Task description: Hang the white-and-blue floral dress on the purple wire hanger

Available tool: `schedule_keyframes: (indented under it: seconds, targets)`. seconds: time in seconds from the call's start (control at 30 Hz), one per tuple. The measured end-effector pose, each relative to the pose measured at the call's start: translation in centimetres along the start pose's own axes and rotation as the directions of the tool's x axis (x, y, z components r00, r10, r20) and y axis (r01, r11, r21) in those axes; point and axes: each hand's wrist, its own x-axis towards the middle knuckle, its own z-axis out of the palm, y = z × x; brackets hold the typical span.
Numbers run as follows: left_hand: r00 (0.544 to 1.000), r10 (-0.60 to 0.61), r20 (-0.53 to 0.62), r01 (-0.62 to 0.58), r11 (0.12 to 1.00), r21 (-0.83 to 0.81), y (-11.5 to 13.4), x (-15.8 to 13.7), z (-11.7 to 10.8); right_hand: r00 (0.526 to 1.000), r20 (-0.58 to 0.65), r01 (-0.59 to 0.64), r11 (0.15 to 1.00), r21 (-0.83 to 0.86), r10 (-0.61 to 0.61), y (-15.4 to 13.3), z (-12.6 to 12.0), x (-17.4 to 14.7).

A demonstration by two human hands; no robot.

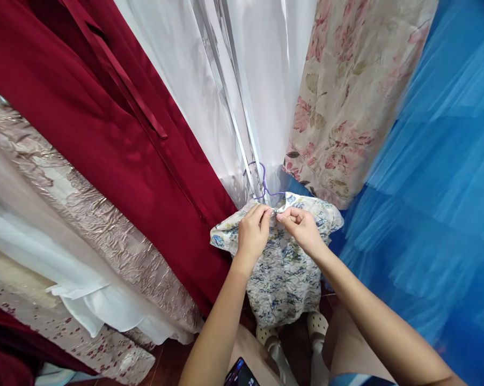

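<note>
A short-sleeved top with a blue and cream floral print point(284, 279) hangs in front of me on a purple hanger point(265, 179). My left hand point(255, 228) pinches the neckline near its middle, thumb and fingers pressed together. Just to its right, my right hand point(299, 224) pinches the other side of the same neckline. The fingertips of both hands nearly meet. Whatever small fastening may lie between them is too small to make out. The hanger's hook shows above the collar, against white ribbons.
Long garments hang all around: a dark red one point(145, 161), a white one with shiny ribbons point(242, 96), a pink floral one point(338, 123) and a blue tulle one point(435, 214). A phone point(241, 373) shows at the bottom, near feet in pale clogs point(317, 324).
</note>
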Motion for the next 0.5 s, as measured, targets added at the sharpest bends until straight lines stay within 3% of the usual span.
schedule_keyframes:
  seconds: [0.17,0.33,0.4,0.5]
  targets:
    - [0.979,-0.073,-0.189,0.061,0.996,-0.066,-0.6,0.4,0.7,1.000,-0.016,-0.007,0.998,-0.068,0.006,2.5,-0.2,-0.2]
    - [0.863,-0.259,-0.433,0.146,0.950,-0.276,-4.2,1.3,-1.5,0.995,0.016,-0.092,0.985,-0.147,0.095,5.2,-1.6,-1.8]
    - [0.779,-0.385,-0.494,0.160,0.885,-0.437,-6.5,1.1,-2.6,0.993,0.021,-0.110,0.983,-0.148,0.115,6.0,-2.4,-2.7]
    - [0.549,-0.712,-0.438,0.136,0.593,-0.793,-10.2,-0.1,-3.6,0.988,0.067,-0.129,0.981,-0.141,0.140,6.5,-3.1,-4.0]
